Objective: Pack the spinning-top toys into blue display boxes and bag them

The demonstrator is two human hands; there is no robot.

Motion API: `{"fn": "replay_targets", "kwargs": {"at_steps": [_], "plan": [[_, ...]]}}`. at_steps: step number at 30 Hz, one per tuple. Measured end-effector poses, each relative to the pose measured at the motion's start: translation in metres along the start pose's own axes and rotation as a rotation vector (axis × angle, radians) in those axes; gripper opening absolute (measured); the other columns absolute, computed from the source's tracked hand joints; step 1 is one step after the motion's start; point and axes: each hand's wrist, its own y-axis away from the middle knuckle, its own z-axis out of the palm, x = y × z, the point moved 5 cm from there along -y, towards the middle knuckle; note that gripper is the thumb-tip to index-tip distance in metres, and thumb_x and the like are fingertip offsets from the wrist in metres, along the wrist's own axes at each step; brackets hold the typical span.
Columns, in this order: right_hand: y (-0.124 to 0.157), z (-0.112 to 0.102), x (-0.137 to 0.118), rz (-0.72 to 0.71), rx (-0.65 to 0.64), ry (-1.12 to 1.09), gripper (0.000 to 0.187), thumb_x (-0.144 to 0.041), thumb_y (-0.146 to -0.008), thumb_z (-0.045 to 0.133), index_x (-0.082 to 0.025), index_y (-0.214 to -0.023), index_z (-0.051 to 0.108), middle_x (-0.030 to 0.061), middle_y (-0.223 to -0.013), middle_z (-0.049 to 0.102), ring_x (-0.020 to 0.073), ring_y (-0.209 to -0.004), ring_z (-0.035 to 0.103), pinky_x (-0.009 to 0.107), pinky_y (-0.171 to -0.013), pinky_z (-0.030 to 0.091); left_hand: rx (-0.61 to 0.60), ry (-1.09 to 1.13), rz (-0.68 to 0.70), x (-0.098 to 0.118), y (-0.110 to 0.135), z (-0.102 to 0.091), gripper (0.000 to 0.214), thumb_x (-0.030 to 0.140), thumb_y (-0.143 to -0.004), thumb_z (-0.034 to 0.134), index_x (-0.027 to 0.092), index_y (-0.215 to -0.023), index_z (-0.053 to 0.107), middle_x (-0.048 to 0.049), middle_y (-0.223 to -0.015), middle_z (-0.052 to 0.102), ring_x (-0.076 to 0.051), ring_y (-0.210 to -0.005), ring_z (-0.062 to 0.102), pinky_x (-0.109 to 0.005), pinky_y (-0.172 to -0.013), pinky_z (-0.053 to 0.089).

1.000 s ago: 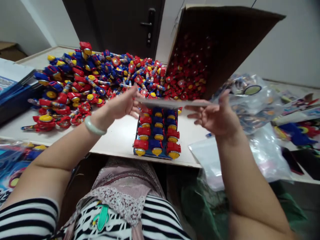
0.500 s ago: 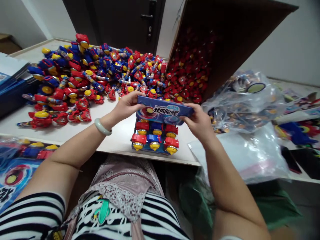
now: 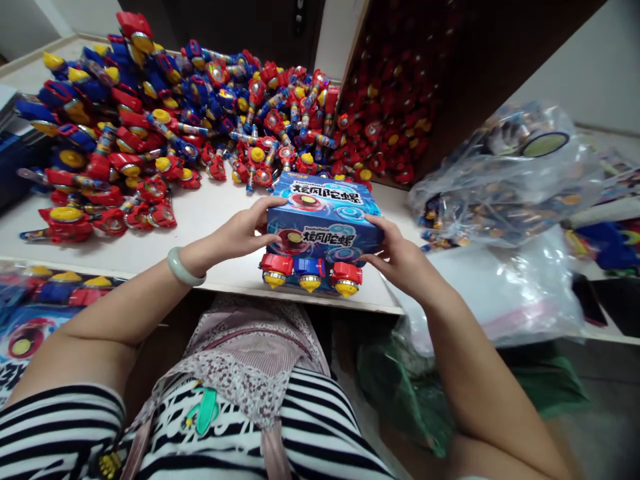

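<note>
A blue printed cardboard box [image 3: 325,217] stands near the front edge of the table, its top and front panels facing me. A row of red and blue spinning-top toys [image 3: 309,273] with yellow tips sticks out below its front panel. My left hand [image 3: 245,229] grips the left end of the panel, thumb on the front and fingers at the upper edge. At the right end, my right hand [image 3: 404,257] holds the panel between thumb and fingers. Toys farther back in the box are hidden under the cardboard.
Loose red and blue toys [image 3: 140,133] are heaped along the back of the white table [image 3: 220,267]. A large carton [image 3: 480,87] full of toys lies at the back right. Plastic bags [image 3: 500,180] lie to the right, and another filled box [image 3: 35,333] is at lower left.
Both hands have brought the printed panel down and toward me, covering the rear row of toys. The box's top face now shows. The whole view has shifted slightly.
</note>
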Motion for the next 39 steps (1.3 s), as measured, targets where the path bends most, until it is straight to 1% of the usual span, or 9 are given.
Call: {"fn": "replay_targets", "kwargs": {"at_steps": [6,10,16,21,27,31,34,37,39], "plan": [[0.006,0.001,0.005,-0.05,0.095,0.179,0.069,-0.029,-0.087,0.068,-0.029,-0.152,0.044,0.0025,-0.093,0.075,0.0206,-0.071,0.072,0.031,-0.067,0.057,0.025,-0.504,0.189,-0.003,0.007,-0.007,0.063,0.03,-0.085,0.074,0.018,-0.141,0.047,-0.004,-0.096,0.07,-0.011,-0.068,0.065,-0.021,-0.064,0.052],[0.011,0.015,0.015,-0.078,0.006,0.209,0.071,-0.028,-0.089,0.066,-0.028,-0.154,0.04,0.0002,-0.083,0.076,0.0211,-0.069,0.074,0.028,-0.064,0.056,-0.06,-0.552,0.319,-0.012,0.011,-0.001,0.066,0.041,-0.088,0.074,0.017,-0.142,0.045,-0.0033,-0.086,0.072,-0.012,-0.063,0.066,-0.021,-0.06,0.049],[0.012,0.027,0.033,-0.104,0.149,0.364,0.062,-0.028,-0.091,0.062,-0.028,-0.151,0.046,0.0044,-0.098,0.079,0.024,-0.074,0.075,0.032,-0.067,0.058,0.015,-0.639,0.43,-0.018,0.008,0.0,0.058,0.042,-0.089,0.071,0.015,-0.137,0.053,-0.0066,-0.088,0.072,-0.017,-0.07,0.068,-0.028,-0.07,0.054],[0.022,0.053,0.054,-0.138,0.024,0.234,0.064,-0.017,-0.089,0.054,-0.028,-0.152,0.045,0.0014,-0.092,0.078,0.0196,-0.075,0.074,0.029,-0.07,0.059,-0.03,-0.715,0.52,-0.034,0.019,0.012,0.046,0.034,-0.094,0.059,0.014,-0.135,0.057,-0.0059,-0.081,0.069,-0.016,-0.063,0.063,-0.026,-0.06,0.05],[0.025,0.07,0.065,-0.115,0.163,0.113,0.058,-0.024,-0.089,0.057,-0.028,-0.147,0.052,0.0094,-0.115,0.074,0.0249,-0.096,0.071,0.04,-0.087,0.06,-0.019,-0.602,0.302,-0.072,0.023,0.019,0.049,0.048,-0.089,0.063,0.016,-0.126,0.066,-0.0058,-0.074,0.067,-0.017,-0.061,0.06,-0.031,-0.061,0.051],[0.03,0.068,0.064,-0.073,0.133,0.112,0.062,-0.02,-0.087,0.059,-0.029,-0.148,0.051,0.0103,-0.112,0.068,0.0249,-0.094,0.068,0.041,-0.083,0.06,-0.04,-0.48,0.32,-0.069,0.029,0.014,0.047,0.046,-0.09,0.065,0.02,-0.129,0.065,-0.0048,-0.076,0.069,-0.016,-0.06,0.06,-0.028,-0.059,0.049],[0.05,0.057,0.068,-0.069,0.046,0.021,0.069,-0.021,-0.09,0.057,-0.034,-0.155,0.039,0.0095,-0.122,0.062,0.0203,-0.09,0.068,0.037,-0.079,0.061,-0.072,-0.367,0.312,-0.06,0.034,-0.008,0.054,0.041,-0.089,0.069,0.023,-0.138,0.059,-0.0017,-0.076,0.069,-0.013,-0.06,0.059,-0.024,-0.058,0.046],[0.079,0.05,0.084,0.023,0.177,-0.119,0.07,-0.03,-0.094,0.057,-0.036,-0.158,0.028,0.0102,-0.129,0.061,0.0191,-0.089,0.07,0.038,-0.079,0.063,0.168,-0.159,0.109,-0.067,0.021,-0.042,0.053,0.036,-0.093,0.064,0.021,-0.142,0.054,-0.0009,-0.079,0.068,-0.012,-0.064,0.059,-0.024,-0.066,0.05],[0.093,0.061,0.092,0.118,0.219,-0.102,0.063,-0.039,-0.092,0.061,-0.031,-0.151,0.042,0.0119,-0.123,0.065,0.0233,-0.094,0.071,0.043,-0.081,0.063,0.348,0.075,-0.082,-0.087,-0.003,-0.051,0.046,0.04,-0.095,0.06,0.018,-0.136,0.059,-0.0053,-0.091,0.071,-0.013,-0.075,0.063,-0.026,-0.073,0.053]]}}
